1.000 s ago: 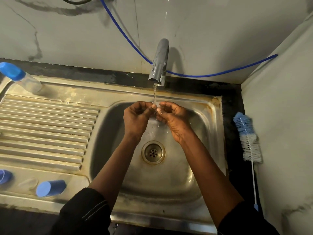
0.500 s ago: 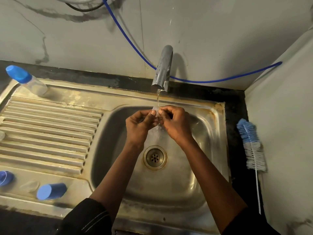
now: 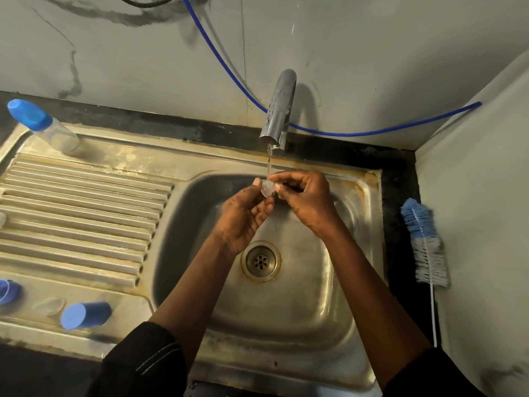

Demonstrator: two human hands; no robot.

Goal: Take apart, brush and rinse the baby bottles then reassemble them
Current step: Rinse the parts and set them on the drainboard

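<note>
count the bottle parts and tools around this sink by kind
capped bottle: 1
loose blue cap: 1
blue ring, partly out of frame: 1
clear teats: 2
bottle brush: 1
total: 6, clear bit at left edge not counted

A: Bright enough?
B: Dim and warm. Light falls from about 10 o'clock: the tap (image 3: 279,107) throws its shadow on the wall (image 3: 372,53) toward 2 o'clock.
A: Glare?
B: Only soft sheen in the sink (image 3: 329,296) basin near 5 o'clock.
A: Sharp?
B: Mostly; the small clear part (image 3: 267,191) at centre is smeary, straight edges bow, and the 7 o'clock corner sinks dark.
</note>
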